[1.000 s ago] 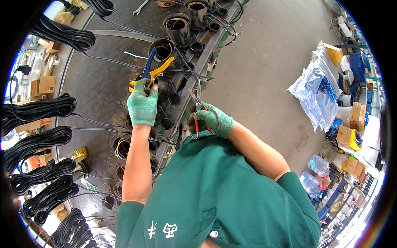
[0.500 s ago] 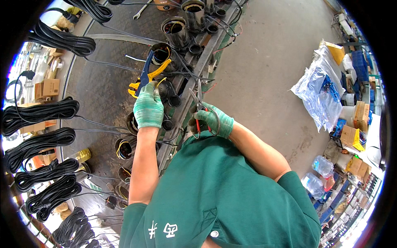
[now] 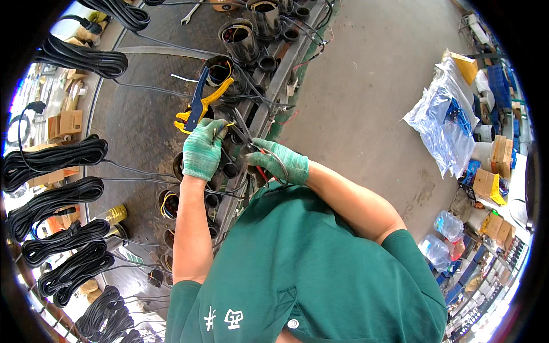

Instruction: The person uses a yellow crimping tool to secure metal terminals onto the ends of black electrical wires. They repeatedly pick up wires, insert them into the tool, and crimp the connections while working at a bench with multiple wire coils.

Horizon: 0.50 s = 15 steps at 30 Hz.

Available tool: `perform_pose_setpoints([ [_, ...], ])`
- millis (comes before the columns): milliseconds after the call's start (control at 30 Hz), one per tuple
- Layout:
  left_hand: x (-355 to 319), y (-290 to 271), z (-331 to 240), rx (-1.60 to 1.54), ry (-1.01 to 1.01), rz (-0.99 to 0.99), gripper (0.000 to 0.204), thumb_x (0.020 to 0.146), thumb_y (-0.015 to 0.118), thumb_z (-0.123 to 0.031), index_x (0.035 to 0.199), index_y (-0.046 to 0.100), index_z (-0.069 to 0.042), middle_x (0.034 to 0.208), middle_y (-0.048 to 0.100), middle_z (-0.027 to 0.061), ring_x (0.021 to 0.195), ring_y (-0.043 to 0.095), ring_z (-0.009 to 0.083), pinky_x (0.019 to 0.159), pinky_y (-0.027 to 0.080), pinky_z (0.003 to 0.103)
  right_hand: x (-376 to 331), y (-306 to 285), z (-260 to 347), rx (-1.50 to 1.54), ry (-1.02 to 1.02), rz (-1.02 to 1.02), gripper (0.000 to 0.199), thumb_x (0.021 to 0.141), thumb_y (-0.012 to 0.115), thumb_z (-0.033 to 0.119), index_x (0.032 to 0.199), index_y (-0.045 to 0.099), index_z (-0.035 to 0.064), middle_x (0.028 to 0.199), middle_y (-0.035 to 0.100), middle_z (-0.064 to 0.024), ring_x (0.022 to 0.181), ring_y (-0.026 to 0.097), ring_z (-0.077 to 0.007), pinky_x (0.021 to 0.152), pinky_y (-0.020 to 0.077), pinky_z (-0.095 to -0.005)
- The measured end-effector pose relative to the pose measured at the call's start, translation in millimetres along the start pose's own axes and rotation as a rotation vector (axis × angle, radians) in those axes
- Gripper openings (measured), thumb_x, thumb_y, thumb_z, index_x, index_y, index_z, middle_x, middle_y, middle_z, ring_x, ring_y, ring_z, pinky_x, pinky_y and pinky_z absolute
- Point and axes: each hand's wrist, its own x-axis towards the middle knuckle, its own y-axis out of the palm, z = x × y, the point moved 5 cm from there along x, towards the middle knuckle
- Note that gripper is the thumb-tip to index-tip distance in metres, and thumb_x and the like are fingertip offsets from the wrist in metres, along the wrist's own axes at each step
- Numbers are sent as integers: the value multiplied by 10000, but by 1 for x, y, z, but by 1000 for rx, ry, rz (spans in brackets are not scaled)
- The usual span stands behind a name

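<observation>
My left hand [image 3: 202, 150], in a green-striped knit glove, pinches a short yellow wire [image 3: 230, 124] among the black motor housings. Just beyond its fingers lies a wire stripper [image 3: 198, 104] with blue and yellow handles. My right hand [image 3: 289, 163], gloved alike, grips scissors [image 3: 242, 127] with large loop handles and red on the grips. Their blades point away from me and reach close beside the wire end; whether they touch it I cannot tell. An open black cylindrical housing [image 3: 238, 43] with wires inside stands farther along the bench.
Coiled black cables [image 3: 57, 160] hang along the left, their leads running across the dark bench [image 3: 137, 114]. A wrench [image 3: 192, 12] lies at the far end. The bench's metal edge [image 3: 269, 106] runs beside my right hand. Plastic sheeting [image 3: 443, 120] and boxes [image 3: 501, 156] are across the floor.
My right hand has moved left and slightly away from me, bringing the scissors up to my left hand. The blades, spread before, are now nearer the wire. The wire stripper stays put.
</observation>
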Motion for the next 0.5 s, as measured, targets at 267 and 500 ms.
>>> perform_pose_setpoints([
  [267,1,-1,-3,119,62,77,221,916,697,-30,1127,749,-73,1032,707,138,929,692,364,801,553,425,10,3,18,-3,88,8,346,1012,671,373,1112,610,47,765,625,-46,603,617,-142,537,528,-329],
  [500,-2,0,2,198,114,103,295,870,710,-23,1148,762,-106,1054,716,126,955,697,358,833,567,437,19,5,14,-120,120,-31,396,1015,653,391,1151,630,20,770,617,-59,661,627,-158,584,516,-350],
])
